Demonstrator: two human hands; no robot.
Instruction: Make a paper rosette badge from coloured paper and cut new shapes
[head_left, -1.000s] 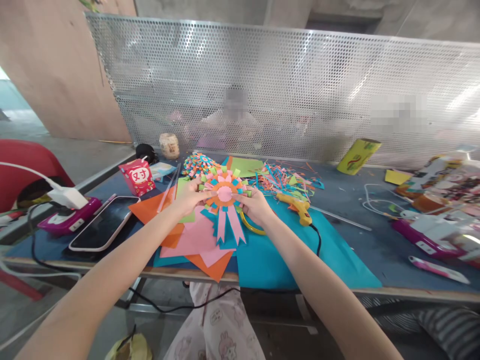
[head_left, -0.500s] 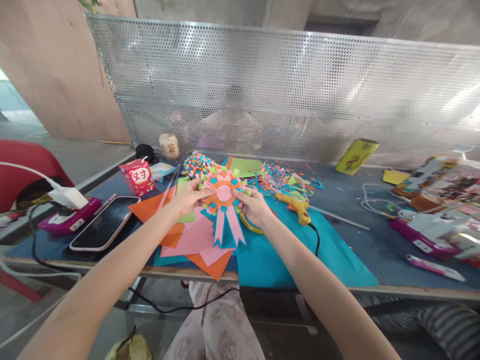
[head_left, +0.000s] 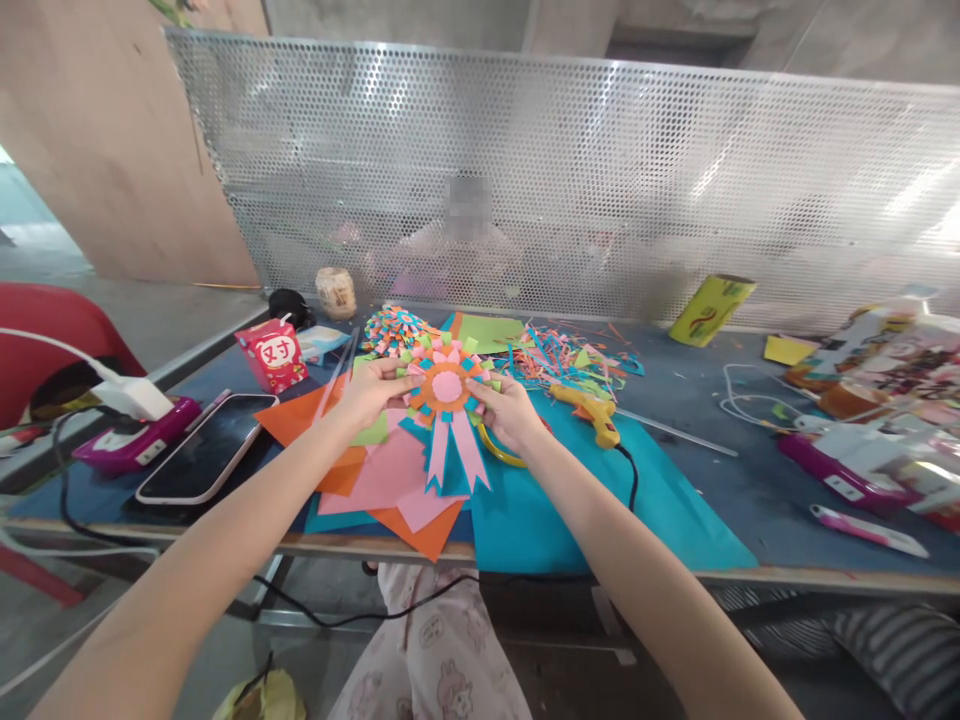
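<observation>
Across the blue table (head_left: 690, 380): we had paper scraps (head_left: 540, 355) and a glue gun (head_left: 600, 415) lying around.
Teal sheet (head_left: 660, 500): flat, right by the loose papers (head_left: 382, 475).
Paper rosette (head_left: 446, 406): held up over those papers, front facing us.
Grip: our left hand (head_left: 375, 388) and right hand (head_left: 514, 412) each pinched one edge, fingers narrowed on it.
Pink tails (head_left: 466, 450): both already on.
Pink centre (head_left: 447, 387): in place too, so we'd have called it nearly finished; anything left on the back, we couldn't tell.

Head-worn view, forward and down, across tabletop (head_left: 757, 495)
</observation>
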